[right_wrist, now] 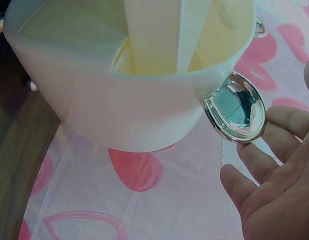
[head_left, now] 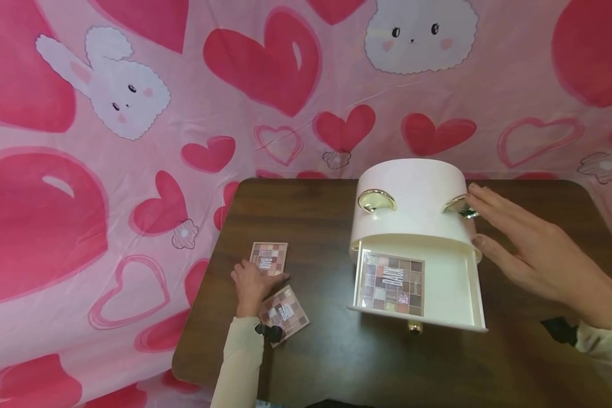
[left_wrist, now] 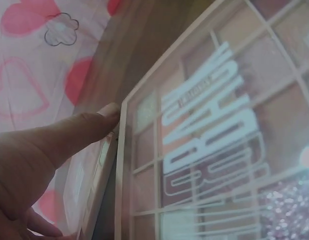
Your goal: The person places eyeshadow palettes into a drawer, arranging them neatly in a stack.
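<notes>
A pale pink makeup organizer [head_left: 412,209] with gold ear-shaped pieces stands on the table, its drawer [head_left: 454,289] pulled out. Inside the drawer, on its left side, lies an eyeshadow palette [head_left: 391,283] lettered "BACK". My right hand [head_left: 545,255] is beside the organizer, fingers extended, fingertips at the gold ear [right_wrist: 237,110] in the right wrist view. To the left, my left hand [head_left: 251,283] grips another eyeshadow palette [head_left: 271,255], thumb along its near edge and fingers at its left. A third palette [head_left: 288,314] lies just nearer, partly behind the wrist strap; it fills much of the left wrist view.
A brown wooden table [head_left: 316,226] carries everything, its rounded left edge close to my left arm. A pink cloth [head_left: 296,85] with hearts and rabbits hangs behind and to the left. The drawer's gold knob [head_left: 415,327] sticks out toward me.
</notes>
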### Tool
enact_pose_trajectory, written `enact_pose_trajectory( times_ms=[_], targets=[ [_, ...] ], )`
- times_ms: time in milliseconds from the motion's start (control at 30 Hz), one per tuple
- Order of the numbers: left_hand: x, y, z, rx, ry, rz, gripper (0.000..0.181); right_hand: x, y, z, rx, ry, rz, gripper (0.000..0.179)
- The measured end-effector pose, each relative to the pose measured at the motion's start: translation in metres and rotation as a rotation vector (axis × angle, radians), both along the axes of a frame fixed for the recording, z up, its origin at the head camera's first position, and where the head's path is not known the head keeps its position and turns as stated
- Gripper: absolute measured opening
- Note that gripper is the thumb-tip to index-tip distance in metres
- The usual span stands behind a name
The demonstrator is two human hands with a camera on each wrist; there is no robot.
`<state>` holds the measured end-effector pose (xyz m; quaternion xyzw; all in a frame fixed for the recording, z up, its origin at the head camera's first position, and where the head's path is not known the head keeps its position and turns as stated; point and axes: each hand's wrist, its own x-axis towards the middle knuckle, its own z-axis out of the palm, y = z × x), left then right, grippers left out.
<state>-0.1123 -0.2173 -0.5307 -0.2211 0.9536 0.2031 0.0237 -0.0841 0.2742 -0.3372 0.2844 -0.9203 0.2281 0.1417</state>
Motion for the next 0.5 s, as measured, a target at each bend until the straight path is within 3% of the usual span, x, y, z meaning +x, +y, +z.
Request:
enact_pose_trajectory(
  times_ms=[300,500],
  targets=[
    [-0.0045,-0.0034,-0.0054,-0.089,0.009,-0.046,0.108,0.0011,-0.001,-0.0006,-0.011,0.004,-0.009,0.074],
    [-0.002,-0.0029,-0.0039,-0.033,0.07,-0.015,0.113,0.0006,-0.0016,0.0,-0.016,0.008,-0.003,0.074]
  ],
)
